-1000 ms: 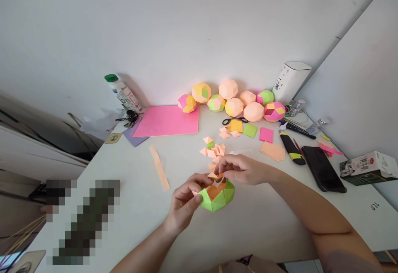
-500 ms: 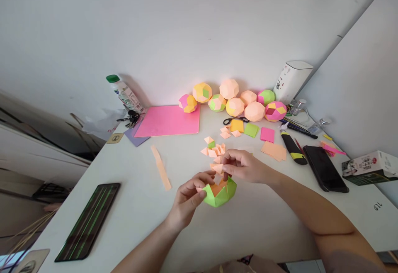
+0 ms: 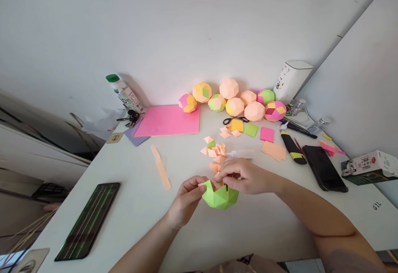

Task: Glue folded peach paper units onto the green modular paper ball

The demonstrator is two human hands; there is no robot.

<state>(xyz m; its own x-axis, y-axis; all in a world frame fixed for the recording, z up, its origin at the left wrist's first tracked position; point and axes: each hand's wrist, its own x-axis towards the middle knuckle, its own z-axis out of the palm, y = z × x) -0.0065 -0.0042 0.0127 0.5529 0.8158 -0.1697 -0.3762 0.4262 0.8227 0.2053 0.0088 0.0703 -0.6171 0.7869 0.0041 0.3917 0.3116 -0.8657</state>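
A half-built, bowl-like paper ball (image 3: 220,197), green outside with peach paper inside, is held above the table. My left hand (image 3: 186,198) pinches its left rim between thumb and fingers. My right hand (image 3: 239,175) reaches over the far rim, its thumb and fingers drawn together at the ball's opening; the fingers hide whatever they pinch. Just beyond lie small folded peach paper pieces (image 3: 212,153) in a loose pile, with one green piece (image 3: 211,144) among them. A clear glue bottle (image 3: 242,153) with a thin nozzle lies behind my right hand.
Finished paper balls (image 3: 234,107) line the wall. Scissors (image 3: 228,121), sticky-note pads (image 3: 251,129), a utility knife (image 3: 293,147) and a phone (image 3: 325,168) lie to the right. Leftward are a pink sheet (image 3: 168,121), a peach strip (image 3: 161,167), a bottle (image 3: 124,93) and a dark panel (image 3: 88,221).
My right hand has moved down and nearer to the ball's opening, uncovering the glue bottle. The green ball has turned slightly in my left hand.
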